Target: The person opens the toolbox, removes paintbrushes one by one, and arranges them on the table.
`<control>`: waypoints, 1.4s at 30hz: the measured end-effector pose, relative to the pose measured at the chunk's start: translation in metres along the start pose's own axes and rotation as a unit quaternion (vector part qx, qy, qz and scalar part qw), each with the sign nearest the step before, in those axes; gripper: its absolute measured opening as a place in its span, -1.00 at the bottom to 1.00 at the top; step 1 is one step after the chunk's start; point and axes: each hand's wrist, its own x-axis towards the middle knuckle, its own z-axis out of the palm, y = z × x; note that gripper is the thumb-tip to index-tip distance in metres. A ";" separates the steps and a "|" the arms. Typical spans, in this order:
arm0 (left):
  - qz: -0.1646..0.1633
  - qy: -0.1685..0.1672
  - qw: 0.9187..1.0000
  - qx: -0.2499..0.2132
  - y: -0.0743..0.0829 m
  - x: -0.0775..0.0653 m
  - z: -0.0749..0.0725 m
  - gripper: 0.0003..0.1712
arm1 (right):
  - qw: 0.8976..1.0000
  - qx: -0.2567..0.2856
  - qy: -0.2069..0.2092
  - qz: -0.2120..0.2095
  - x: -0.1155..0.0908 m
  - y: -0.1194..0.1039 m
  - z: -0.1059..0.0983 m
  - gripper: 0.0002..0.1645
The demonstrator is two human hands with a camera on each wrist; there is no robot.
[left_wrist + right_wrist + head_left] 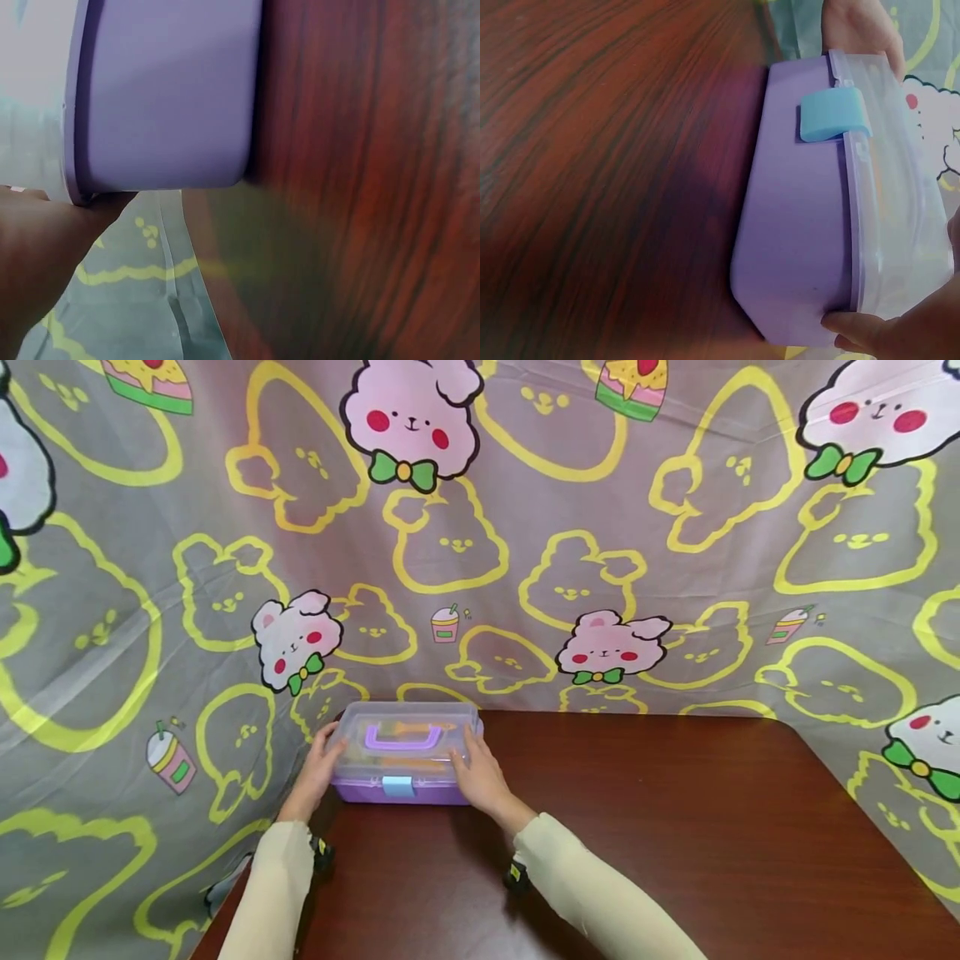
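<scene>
A purple storage box with a clear lid stands at the far left of the table, its light blue latch facing the person and closed. A purple handle lies folded on the lid, and blurred orange items show through the plastic. My left hand grips the box's left end, thumb over the lid's edge. At the opposite end my right hand holds the box, thumb on the lid and fingertips at the rim in the right wrist view. Some fingers of both hands are hidden behind the box.
The dark red-brown wooden table stretches to the right and toward the person. A grey cloth curtain with yellow outlines and rabbit faces hangs close behind the box and along its left side.
</scene>
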 end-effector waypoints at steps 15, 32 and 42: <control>0.030 -0.043 0.998 0.045 0.008 -0.026 0.022 -0.30 | 1.000 -0.008 0.020 -0.010 -0.025 0.019 -0.026 -0.29; 0.051 -0.070 0.995 0.055 0.012 -0.047 0.057 -0.24 | 0.998 -0.042 0.037 -0.023 -0.056 0.041 -0.060 -0.29; 0.049 -0.077 0.993 0.076 0.021 -0.060 0.070 -0.23 | 0.997 -0.053 0.047 -0.024 -0.072 0.045 -0.074 -0.30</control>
